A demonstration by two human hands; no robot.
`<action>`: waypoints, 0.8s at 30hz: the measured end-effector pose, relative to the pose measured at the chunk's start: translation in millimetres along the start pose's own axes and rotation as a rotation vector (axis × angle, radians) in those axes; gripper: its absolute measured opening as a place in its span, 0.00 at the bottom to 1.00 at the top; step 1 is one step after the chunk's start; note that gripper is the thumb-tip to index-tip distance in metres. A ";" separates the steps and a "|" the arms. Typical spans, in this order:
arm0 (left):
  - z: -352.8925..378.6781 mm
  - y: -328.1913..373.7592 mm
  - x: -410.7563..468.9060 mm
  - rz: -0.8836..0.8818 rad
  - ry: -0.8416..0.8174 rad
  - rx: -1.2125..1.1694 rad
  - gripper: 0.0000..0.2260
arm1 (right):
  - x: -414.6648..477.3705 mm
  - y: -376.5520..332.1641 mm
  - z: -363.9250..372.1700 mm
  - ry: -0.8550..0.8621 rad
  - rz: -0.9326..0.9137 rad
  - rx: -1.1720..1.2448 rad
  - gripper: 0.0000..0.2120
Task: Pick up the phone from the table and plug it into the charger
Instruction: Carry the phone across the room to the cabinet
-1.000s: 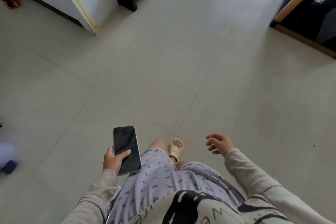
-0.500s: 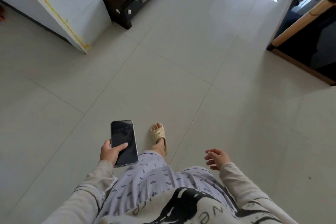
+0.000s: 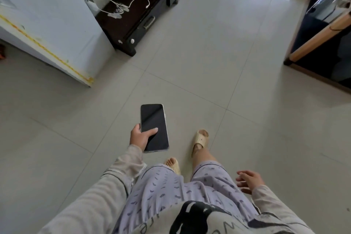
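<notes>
My left hand (image 3: 139,137) grips a black phone (image 3: 153,125) screen up, thumb across its lower half, held over the floor in front of my legs. My right hand (image 3: 248,178) hangs empty at my right side with its fingers spread. A white charger cable (image 3: 129,6) lies in loops on a dark low cabinet (image 3: 133,23) at the upper left, far ahead of the phone. Its white plug (image 3: 92,5) sits at the wall behind the cabinet.
A pale blue appliance (image 3: 49,24) with a yellowed lower edge stands left of the cabinet. A wooden-framed piece of furniture (image 3: 319,40) is on the right. Grey tiled floor (image 3: 218,74) lies between them. My feet wear beige slippers (image 3: 200,139).
The view has advanced toward the cabinet, so the cable and the blue appliance appear nearer and larger. My left hand still carries the phone; my feet have stepped forward.
</notes>
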State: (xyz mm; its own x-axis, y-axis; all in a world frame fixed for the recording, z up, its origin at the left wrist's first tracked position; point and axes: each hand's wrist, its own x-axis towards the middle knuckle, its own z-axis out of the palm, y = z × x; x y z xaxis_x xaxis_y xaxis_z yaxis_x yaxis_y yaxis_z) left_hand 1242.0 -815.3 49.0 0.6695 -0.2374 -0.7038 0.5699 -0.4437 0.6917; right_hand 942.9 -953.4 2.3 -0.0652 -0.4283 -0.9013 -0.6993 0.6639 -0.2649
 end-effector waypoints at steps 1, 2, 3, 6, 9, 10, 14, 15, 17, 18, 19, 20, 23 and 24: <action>7.3 6.6 8.0 0.000 0.005 -0.004 0.10 | 6.1 -15.5 -1.2 -0.006 -0.010 -0.010 0.06; 14.7 12.6 15.7 -0.003 0.016 -0.006 0.09 | 13.5 -32.4 -2.6 -0.016 -0.021 -0.024 0.06; 21.9 17.4 23.6 -0.011 0.032 -0.008 0.09 | 20.9 -51.0 -4.2 -0.031 -0.034 -0.038 0.06; 41.1 29.4 41.7 -0.061 0.102 -0.026 0.09 | 40.5 -111.1 -9.4 -0.084 -0.070 -0.093 0.06; 58.9 39.3 54.7 -0.131 0.186 -0.038 0.11 | 57.8 -177.3 -18.9 -0.133 -0.119 -0.165 0.06; 64.2 42.8 58.9 -0.156 0.209 -0.044 0.11 | 64.1 -200.6 -22.3 -0.145 -0.141 -0.192 0.06; 77.6 53.6 70.6 -0.212 0.286 -0.058 0.11 | 81.6 -283.4 -31.3 -0.221 -0.223 -0.324 0.08; 79.4 56.0 74.3 -0.226 0.304 -0.060 0.11 | 85.1 -302.3 -32.4 -0.238 -0.243 -0.349 0.09; 82.2 60.7 81.9 -0.264 0.342 -0.093 0.09 | 91.4 -336.5 -34.0 -0.259 -0.283 -0.379 0.08; 84.7 63.8 86.0 -0.286 0.360 -0.120 0.08 | 94.8 -352.3 -34.8 -0.267 -0.301 -0.378 0.07; 87.4 66.8 89.5 -0.304 0.378 -0.139 0.08 | 96.8 -365.5 -34.8 -0.274 -0.316 -0.370 0.07; 90.7 70.6 96.0 -0.318 0.398 -0.150 0.08 | 100.4 -379.6 -34.0 -0.281 -0.326 -0.367 0.07; 100.5 89.5 119.0 -0.335 0.444 -0.186 0.07 | 111.1 -413.1 -25.9 -0.287 -0.322 -0.373 0.07; 103.5 97.6 126.7 -0.334 0.448 -0.192 0.07 | 114.2 -421.5 -22.9 -0.284 -0.316 -0.371 0.07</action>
State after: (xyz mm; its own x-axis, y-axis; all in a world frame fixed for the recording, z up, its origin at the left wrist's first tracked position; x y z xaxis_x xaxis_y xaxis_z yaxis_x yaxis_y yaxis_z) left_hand 1333.2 -978.1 10.6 0.5510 0.2949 -0.7807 0.8326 -0.2577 0.4903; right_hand 1213.9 -1296.2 18.9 0.3464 -0.3557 -0.8680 -0.8604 0.2483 -0.4451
